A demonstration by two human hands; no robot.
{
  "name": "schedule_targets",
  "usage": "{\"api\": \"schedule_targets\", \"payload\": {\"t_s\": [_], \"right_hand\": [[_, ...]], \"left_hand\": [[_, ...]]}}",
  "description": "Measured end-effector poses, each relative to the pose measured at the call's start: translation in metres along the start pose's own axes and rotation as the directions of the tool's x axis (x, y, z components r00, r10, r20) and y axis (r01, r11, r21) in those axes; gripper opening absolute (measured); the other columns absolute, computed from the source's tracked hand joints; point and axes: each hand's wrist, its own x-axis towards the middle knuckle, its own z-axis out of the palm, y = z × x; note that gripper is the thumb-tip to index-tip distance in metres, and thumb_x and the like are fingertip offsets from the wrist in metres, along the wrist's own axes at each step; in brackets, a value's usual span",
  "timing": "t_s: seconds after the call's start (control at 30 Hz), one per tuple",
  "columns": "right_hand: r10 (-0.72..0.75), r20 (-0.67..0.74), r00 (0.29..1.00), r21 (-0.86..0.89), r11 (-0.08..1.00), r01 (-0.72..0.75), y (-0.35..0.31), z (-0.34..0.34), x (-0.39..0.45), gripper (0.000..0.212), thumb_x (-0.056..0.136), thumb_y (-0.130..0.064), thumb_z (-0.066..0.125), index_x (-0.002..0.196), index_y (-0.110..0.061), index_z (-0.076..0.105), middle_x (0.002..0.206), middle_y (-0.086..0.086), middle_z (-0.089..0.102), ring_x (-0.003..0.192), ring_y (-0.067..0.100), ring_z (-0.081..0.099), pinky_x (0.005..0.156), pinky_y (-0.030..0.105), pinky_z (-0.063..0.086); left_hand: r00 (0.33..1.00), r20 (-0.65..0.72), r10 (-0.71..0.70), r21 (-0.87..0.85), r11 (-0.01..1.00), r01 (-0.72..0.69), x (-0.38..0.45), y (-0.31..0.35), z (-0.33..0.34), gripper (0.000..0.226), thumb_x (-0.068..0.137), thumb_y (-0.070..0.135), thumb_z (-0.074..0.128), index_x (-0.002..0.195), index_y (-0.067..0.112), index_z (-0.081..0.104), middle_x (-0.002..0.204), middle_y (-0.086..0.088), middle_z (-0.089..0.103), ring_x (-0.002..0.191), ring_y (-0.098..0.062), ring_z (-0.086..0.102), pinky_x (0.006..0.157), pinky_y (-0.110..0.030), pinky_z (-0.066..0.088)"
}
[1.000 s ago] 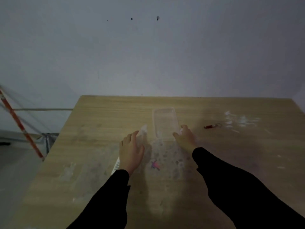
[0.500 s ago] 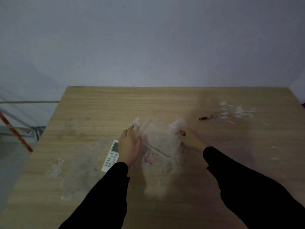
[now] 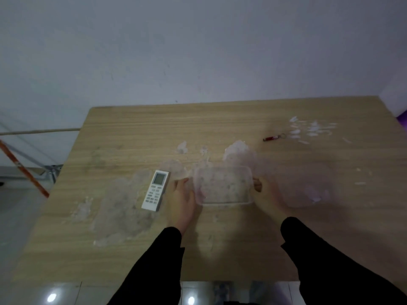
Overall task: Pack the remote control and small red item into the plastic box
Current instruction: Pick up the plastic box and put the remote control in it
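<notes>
A clear plastic box (image 3: 223, 185) lies crosswise on the wooden table (image 3: 136, 133), held between both hands. My left hand (image 3: 184, 200) grips its left end and my right hand (image 3: 266, 194) grips its right end. A white remote control (image 3: 156, 190) with a small screen and grey buttons lies flat just left of my left hand. The small red item (image 3: 271, 138), a slim red piece with a metal ring, rests further back to the right, apart from both hands.
White smears and scraps (image 3: 308, 129) mark the table near the red item, with more dried patches (image 3: 123, 208) at the left. An orange metal frame (image 3: 22, 168) stands off the table's left side. A grey wall lies behind the far edge.
The box came from further back towards me and turned crosswise between my hands. The remote, hidden under my left hand before, now lies in full view. The camera tilted down.
</notes>
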Motion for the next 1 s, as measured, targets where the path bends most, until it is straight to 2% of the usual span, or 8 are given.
{"api": "schedule_targets", "payload": {"t_s": [0.13,0.23,0.33,0.4,0.5,0.63,0.83,1.0], "right_hand": [[-0.037,-0.013,0.999,0.008,0.999,0.037,0.003,0.001,-0.010,0.025,0.094,-0.016,0.051,0.117,-0.009,0.056,0.100,0.007,0.061,0.084,0.019,0.058,0.063,0.023,0.046],[-0.021,-0.012,1.000,-0.015,1.000,0.021,0.004,-0.002,-0.014,0.030,0.094,-0.027,0.050,0.119,-0.011,0.057,0.102,0.007,0.065,0.082,0.018,0.061,0.069,0.031,0.049],[-0.035,0.001,0.999,-0.031,0.999,0.035,0.004,-0.004,-0.018,0.030,0.095,-0.023,0.050,0.119,-0.008,0.059,0.104,0.009,0.067,0.083,0.017,0.060,0.065,0.026,0.046],[-0.046,-0.019,0.999,-0.030,0.998,0.046,0.005,-0.004,-0.020,0.028,0.094,-0.018,0.050,0.117,-0.006,0.060,0.106,0.009,0.066,0.089,0.016,0.059,0.066,0.025,0.045],[-0.038,-0.009,0.999,0.005,0.999,0.038,0.006,-0.005,-0.021,0.027,0.094,-0.017,0.050,0.118,-0.007,0.060,0.112,0.011,0.066,0.097,0.021,0.060,0.078,0.029,0.045],[-0.029,0.021,0.999,0.014,0.999,0.029,0.005,-0.006,-0.021,0.027,0.095,-0.024,0.049,0.115,-0.010,0.062,0.114,0.013,0.067,0.103,0.028,0.062,0.086,0.039,0.049],[0.002,0.005,1.000,-0.004,1.000,-0.002,0.005,-0.007,-0.021,0.031,0.094,-0.024,0.052,0.120,-0.008,0.058,0.118,0.011,0.062,0.107,0.023,0.058,0.090,0.031,0.045],[-0.015,0.028,0.999,0.018,1.000,0.014,0.005,-0.006,-0.020,0.032,0.092,-0.015,0.055,0.123,-0.006,0.055,0.122,0.009,0.060,0.109,0.022,0.057,0.097,0.037,0.047]], "left_hand": [[0.986,-0.133,-0.104,0.226,0.965,0.133,0.003,-0.035,-0.026,0.050,0.080,0.017,0.064,0.125,0.004,0.048,0.129,-0.026,0.049,0.119,-0.046,0.043,0.096,-0.056,0.037],[0.981,-0.040,-0.188,0.263,0.946,0.192,0.009,-0.060,-0.040,0.048,0.083,0.021,0.062,0.125,0.003,0.047,0.119,-0.031,0.052,0.108,-0.048,0.050,0.089,-0.054,0.043],[0.987,0.016,-0.162,0.181,0.971,0.157,0.016,-0.062,-0.050,0.049,0.078,0.010,0.063,0.123,-0.002,0.049,0.106,-0.037,0.058,0.097,-0.051,0.056,0.081,-0.051,0.047],[0.995,0.005,-0.098,0.123,0.988,0.097,0.016,-0.049,-0.051,0.052,0.076,0.002,0.063,0.125,-0.004,0.047,0.110,-0.034,0.059,0.101,-0.047,0.057,0.082,-0.047,0.048],[0.993,0.019,0.120,0.013,0.993,-0.121,0.011,-0.015,-0.045,0.041,0.079,0.005,0.064,0.119,0.003,0.054,0.106,-0.022,0.064,0.095,-0.035,0.059,0.074,-0.031,0.042],[0.909,0.196,0.368,-0.051,0.929,-0.366,0.006,0.023,-0.024,0.044,0.078,0.009,0.063,0.121,0.011,0.053,0.109,-0.012,0.062,0.099,-0.026,0.056,0.079,-0.027,0.042],[0.828,0.405,0.387,0.050,0.895,-0.443,-0.002,0.037,0.005,0.044,0.078,0.011,0.062,0.121,0.011,0.052,0.114,-0.014,0.058,0.106,-0.031,0.050,0.088,-0.041,0.047],[0.816,0.446,0.368,0.070,0.895,-0.441,-0.004,0.026,0.011,0.049,0.076,0.012,0.062,0.124,0.011,0.052,0.113,-0.015,0.058,0.106,-0.032,0.050,0.089,-0.040,0.045]]}}
